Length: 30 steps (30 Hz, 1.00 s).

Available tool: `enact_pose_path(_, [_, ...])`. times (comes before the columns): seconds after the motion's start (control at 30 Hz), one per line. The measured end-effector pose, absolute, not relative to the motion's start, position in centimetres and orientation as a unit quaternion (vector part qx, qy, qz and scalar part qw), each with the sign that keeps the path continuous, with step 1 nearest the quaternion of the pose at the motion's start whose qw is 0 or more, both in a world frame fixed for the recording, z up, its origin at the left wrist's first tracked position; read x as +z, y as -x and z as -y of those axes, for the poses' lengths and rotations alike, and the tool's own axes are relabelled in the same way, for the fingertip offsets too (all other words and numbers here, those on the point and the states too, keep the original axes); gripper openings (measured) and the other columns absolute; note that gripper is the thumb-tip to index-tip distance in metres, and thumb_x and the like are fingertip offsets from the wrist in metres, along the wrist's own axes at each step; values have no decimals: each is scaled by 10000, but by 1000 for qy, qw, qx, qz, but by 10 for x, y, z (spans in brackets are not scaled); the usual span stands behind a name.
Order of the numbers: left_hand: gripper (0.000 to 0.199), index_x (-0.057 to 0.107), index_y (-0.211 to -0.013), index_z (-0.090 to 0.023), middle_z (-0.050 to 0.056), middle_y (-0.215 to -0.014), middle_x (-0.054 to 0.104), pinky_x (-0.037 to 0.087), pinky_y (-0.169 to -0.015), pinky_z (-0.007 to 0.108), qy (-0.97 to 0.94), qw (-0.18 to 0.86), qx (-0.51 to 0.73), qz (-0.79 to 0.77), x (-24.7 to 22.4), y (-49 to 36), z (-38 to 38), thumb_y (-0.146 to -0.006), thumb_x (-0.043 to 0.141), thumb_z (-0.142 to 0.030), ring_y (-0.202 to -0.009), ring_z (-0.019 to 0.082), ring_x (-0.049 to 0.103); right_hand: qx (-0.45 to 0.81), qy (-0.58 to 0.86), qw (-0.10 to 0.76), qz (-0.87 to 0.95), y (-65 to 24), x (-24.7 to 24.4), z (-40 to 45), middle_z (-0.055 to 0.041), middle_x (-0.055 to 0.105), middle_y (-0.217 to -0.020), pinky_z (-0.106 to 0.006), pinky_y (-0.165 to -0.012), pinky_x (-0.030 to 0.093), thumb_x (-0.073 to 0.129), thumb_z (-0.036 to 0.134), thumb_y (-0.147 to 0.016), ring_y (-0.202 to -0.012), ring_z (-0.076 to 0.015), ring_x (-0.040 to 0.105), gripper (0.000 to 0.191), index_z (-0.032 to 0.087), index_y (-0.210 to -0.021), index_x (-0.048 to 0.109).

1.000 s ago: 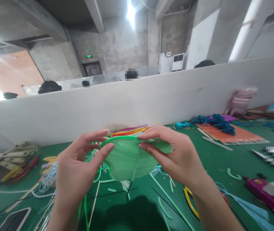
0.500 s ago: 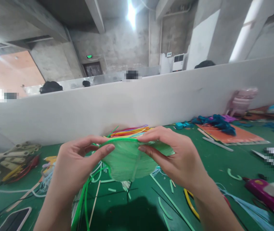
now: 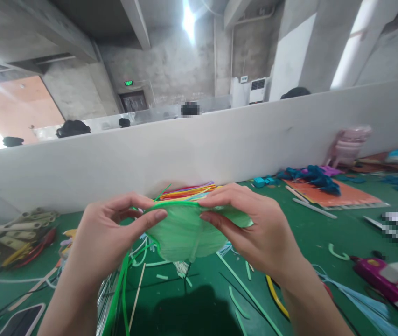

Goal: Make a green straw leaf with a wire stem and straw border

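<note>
Between my hands hangs a pale green translucent petal-like piece [image 3: 181, 235] with a bright green cord along its edge. My left hand [image 3: 115, 233] pinches the upper left rim between thumb and index finger. On the upper right, my right hand [image 3: 247, 224] grips the same rim with thumb and fingertips. A thin dark stem shows below the piece. Behind it lies a bundle of coloured strips [image 3: 185, 191], partly hidden. Bright green cords [image 3: 124, 289] run down beside my left wrist.
Pale green offcuts [image 3: 239, 303] are scattered over the green table [image 3: 310, 242]. A phone [image 3: 22, 321] and tube rolls [image 3: 17, 228] lie left. At right are a magenta device [image 3: 377, 277], an orange board [image 3: 345, 196] and blue cloth-like pieces [image 3: 319, 179]. A white partition [image 3: 132, 158] stands behind.
The view has shifted very slightly. Both hands keep the same pinch on the green piece, which hangs in nearly the same position.
</note>
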<state>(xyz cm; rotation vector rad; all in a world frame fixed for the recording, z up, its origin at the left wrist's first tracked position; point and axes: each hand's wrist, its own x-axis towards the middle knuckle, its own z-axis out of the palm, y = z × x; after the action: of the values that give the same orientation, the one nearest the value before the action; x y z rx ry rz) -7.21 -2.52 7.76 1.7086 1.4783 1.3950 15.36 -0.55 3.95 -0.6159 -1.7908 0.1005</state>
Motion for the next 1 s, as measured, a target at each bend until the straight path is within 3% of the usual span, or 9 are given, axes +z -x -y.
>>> enact_pose_path(0.3, [257, 753, -701, -238, 39, -730, 746, 544, -595, 268, -660, 217, 475, -541, 84, 75, 23, -648, 845, -472, -662, 184, 664, 41, 266, 583, 767, -152, 44, 8, -10, 759, -949, -354, -839, 547, 695, 103, -868, -915, -171, 701, 152, 223, -960, 700])
enact_pose_path(0.63, [238, 765, -690, -236, 37, -685, 737, 506, -517, 238, -673, 297, 426, -526, 88, 81, 20, -667, 833, -463, -595, 171, 646, 42, 267, 574, 773, -155, 42, 10, -4, 758, -962, -342, -863, 529, 701, 111, -869, -939, -164, 697, 146, 217, -969, 700])
enact_pose_path(1.0, [266, 770, -733, -245, 45, -732, 757, 529, -580, 245, -673, 261, 418, -552, 88, 76, 23, -653, 835, -491, -662, 186, 664, 40, 266, 572, 775, -154, 42, 11, -13, 758, -989, -339, -842, 539, 700, 127, -875, -943, -171, 697, 147, 228, -981, 706])
